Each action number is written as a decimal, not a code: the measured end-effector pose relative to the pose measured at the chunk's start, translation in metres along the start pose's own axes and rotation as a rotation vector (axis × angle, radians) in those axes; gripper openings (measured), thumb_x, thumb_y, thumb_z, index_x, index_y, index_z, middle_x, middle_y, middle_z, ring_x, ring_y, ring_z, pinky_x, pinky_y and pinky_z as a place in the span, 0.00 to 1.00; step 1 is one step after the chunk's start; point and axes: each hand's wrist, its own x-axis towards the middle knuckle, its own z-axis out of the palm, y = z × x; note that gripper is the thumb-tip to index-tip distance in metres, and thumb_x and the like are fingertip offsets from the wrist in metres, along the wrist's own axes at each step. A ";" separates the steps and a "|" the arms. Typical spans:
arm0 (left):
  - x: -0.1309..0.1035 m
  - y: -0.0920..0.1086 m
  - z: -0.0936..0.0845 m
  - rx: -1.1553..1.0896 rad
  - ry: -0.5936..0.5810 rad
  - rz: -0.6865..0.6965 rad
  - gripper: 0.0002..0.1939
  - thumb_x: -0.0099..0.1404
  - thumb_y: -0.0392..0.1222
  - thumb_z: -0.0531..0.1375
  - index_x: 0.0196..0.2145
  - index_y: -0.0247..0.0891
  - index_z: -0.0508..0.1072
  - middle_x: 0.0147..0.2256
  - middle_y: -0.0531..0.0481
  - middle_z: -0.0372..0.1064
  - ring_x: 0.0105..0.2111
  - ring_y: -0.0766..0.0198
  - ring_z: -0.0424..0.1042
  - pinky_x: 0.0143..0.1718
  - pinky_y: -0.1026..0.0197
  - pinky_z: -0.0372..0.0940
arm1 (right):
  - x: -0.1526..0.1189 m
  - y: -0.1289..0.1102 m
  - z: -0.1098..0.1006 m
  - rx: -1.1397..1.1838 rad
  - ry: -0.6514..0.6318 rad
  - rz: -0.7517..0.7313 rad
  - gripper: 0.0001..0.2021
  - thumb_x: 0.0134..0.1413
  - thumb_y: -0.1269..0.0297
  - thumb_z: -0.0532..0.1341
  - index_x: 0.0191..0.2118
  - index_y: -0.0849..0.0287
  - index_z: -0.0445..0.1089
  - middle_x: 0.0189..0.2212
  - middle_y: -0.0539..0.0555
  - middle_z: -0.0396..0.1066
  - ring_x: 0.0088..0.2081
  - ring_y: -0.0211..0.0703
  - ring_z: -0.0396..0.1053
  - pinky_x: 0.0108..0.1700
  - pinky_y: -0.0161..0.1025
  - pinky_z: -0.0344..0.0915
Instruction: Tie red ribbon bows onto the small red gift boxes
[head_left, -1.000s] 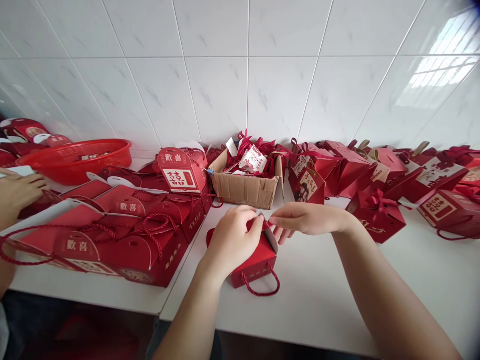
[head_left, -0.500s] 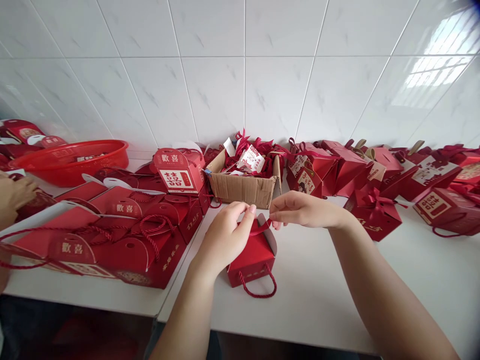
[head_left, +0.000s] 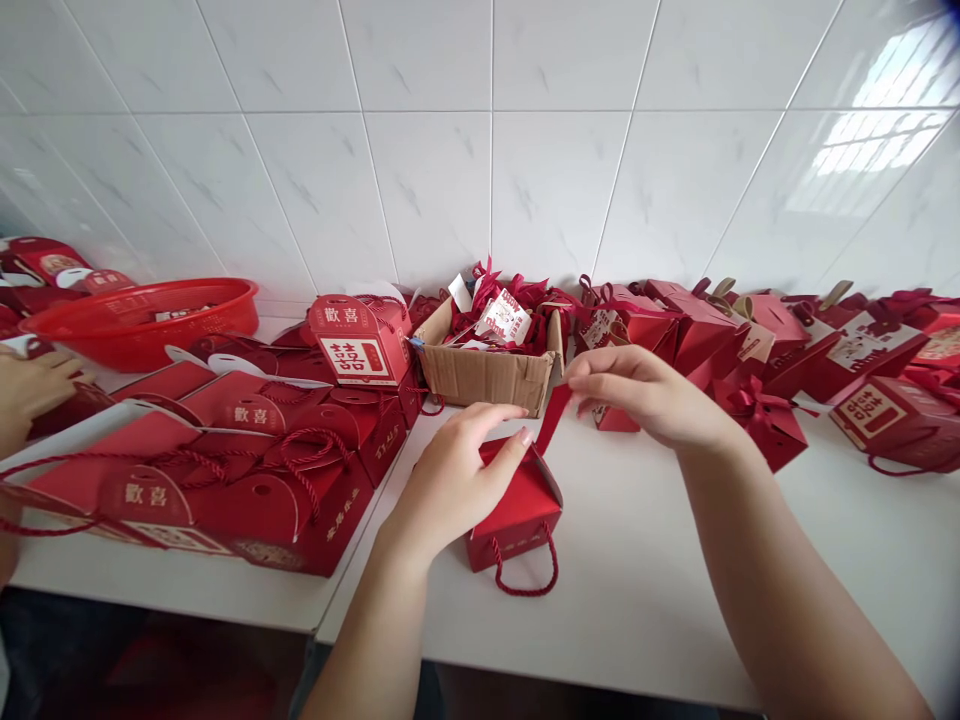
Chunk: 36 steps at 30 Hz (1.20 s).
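A small red gift box (head_left: 517, 500) with a twisted rope handle (head_left: 525, 590) stands on the white table in front of me. My left hand (head_left: 465, 475) grips its left side and top, with the thumb lying across the upper edge; most of those fingertips are hidden. A dark red ribbon (head_left: 553, 418) rises from the box's far right corner. Its upper end is pinched between the thumb and fingers of my right hand (head_left: 630, 393), which is raised to the right of the box.
Behind the box stands a cardboard carton (head_left: 487, 378) of ribbons and tags. Red boxes (head_left: 247, 470) crowd the left, near a red plastic basin (head_left: 142, 325). More boxes (head_left: 697, 325) line the wall at right. Another person's hand (head_left: 37, 390) is at far left.
My right hand has moved up and to the right, drawing the ribbon taut. The gift box has shifted slightly right. My left thumb and fingers have moved a little right over its top.
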 end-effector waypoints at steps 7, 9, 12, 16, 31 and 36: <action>-0.005 -0.006 -0.021 0.013 0.123 -0.062 0.15 0.68 0.52 0.50 0.44 0.43 0.69 0.47 0.48 0.69 0.50 0.57 0.67 0.50 0.57 0.61 | -0.008 -0.006 -0.017 0.290 0.301 -0.107 0.06 0.50 0.63 0.61 0.25 0.56 0.71 0.38 0.52 0.71 0.37 0.40 0.68 0.36 0.37 0.67; -0.008 -0.007 -0.028 0.041 0.114 -0.096 0.14 0.68 0.52 0.49 0.40 0.43 0.69 0.43 0.49 0.70 0.45 0.58 0.68 0.47 0.58 0.62 | -0.008 -0.006 -0.021 0.352 0.309 -0.117 0.08 0.50 0.64 0.61 0.23 0.56 0.69 0.35 0.52 0.71 0.36 0.41 0.68 0.35 0.38 0.67; -0.014 -0.008 -0.037 0.077 0.027 -0.186 0.15 0.67 0.55 0.50 0.37 0.43 0.67 0.39 0.50 0.69 0.41 0.59 0.69 0.44 0.58 0.63 | -0.009 -0.007 -0.026 0.362 0.344 -0.150 0.09 0.50 0.64 0.59 0.22 0.56 0.68 0.34 0.53 0.72 0.38 0.43 0.69 0.38 0.41 0.67; -0.021 -0.012 -0.043 0.157 -0.110 -0.248 0.18 0.63 0.59 0.53 0.41 0.44 0.66 0.43 0.49 0.68 0.43 0.57 0.69 0.43 0.57 0.63 | -0.011 -0.009 -0.027 0.402 0.404 -0.183 0.08 0.51 0.64 0.57 0.24 0.56 0.66 0.37 0.53 0.73 0.41 0.45 0.71 0.44 0.45 0.67; -0.013 -0.008 -0.036 0.067 -0.241 -0.301 0.19 0.61 0.61 0.54 0.32 0.41 0.64 0.23 0.56 0.65 0.20 0.67 0.61 0.20 0.65 0.54 | -0.024 -0.012 -0.047 0.621 0.623 -0.331 0.09 0.51 0.66 0.55 0.22 0.56 0.66 0.27 0.51 0.62 0.35 0.41 0.68 0.40 0.41 0.65; -0.015 0.000 -0.045 -0.218 0.031 -0.249 0.13 0.60 0.51 0.60 0.38 0.42 0.64 0.23 0.57 0.64 0.21 0.68 0.62 0.21 0.67 0.54 | -0.025 -0.013 -0.049 0.658 0.632 -0.339 0.07 0.49 0.66 0.56 0.23 0.56 0.68 0.27 0.51 0.63 0.32 0.39 0.67 0.37 0.41 0.64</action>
